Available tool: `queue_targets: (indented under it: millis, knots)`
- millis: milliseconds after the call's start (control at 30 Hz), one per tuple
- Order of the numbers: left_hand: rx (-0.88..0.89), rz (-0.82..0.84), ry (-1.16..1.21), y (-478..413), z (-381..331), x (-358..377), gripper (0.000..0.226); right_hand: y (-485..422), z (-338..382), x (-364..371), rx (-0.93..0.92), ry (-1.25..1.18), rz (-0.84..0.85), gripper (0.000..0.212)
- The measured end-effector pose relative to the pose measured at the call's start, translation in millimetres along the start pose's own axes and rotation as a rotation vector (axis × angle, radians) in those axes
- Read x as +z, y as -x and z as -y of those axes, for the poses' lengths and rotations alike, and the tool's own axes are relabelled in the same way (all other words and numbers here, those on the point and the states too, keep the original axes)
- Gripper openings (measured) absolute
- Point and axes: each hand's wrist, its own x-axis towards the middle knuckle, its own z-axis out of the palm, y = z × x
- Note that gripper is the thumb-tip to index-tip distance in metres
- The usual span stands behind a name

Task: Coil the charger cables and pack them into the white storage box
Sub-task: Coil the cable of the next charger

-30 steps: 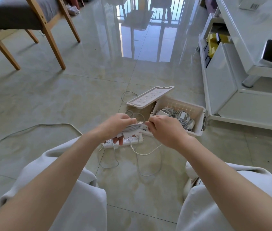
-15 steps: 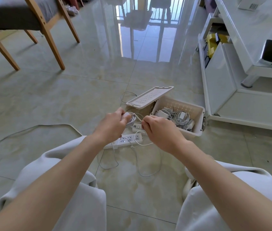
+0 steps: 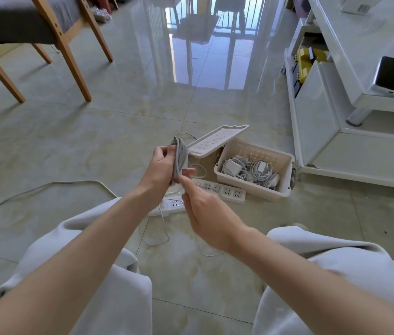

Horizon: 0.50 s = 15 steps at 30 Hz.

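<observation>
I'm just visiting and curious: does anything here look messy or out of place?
Nothing damaged, just unfinished tidying. The lid leans tilted against the box, thin white cables sprawl loose on the floor by two power strips, and a long cord trails off left.

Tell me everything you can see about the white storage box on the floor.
The white storage box is a rectangular plastic tub standing upright and open on the tiled floor. Its far wall shows rows of small holes. Its lid leans tilted at the left end. White chargers and coiled cables lie inside. A power strip lies along its front wall.
</observation>
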Motion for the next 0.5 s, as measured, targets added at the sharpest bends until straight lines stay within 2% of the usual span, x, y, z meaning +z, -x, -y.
queue_targets:
  millis: [233,333,500]
  knots:
    - [-0.11,0.032,0.461,6,-14,2,0.035,8,10,2,-0.107,-0.073,0.017,0.033]
    - [-0.158,0.095,0.573,12,-19,1,0.044,6,8,2,-0.143,-0.109,0.019,0.024]
    - [-0.191,0.251,0.685,20,-26,-2,0.041,3,-5,-4,-0.12,-0.101,0.135,0.018]
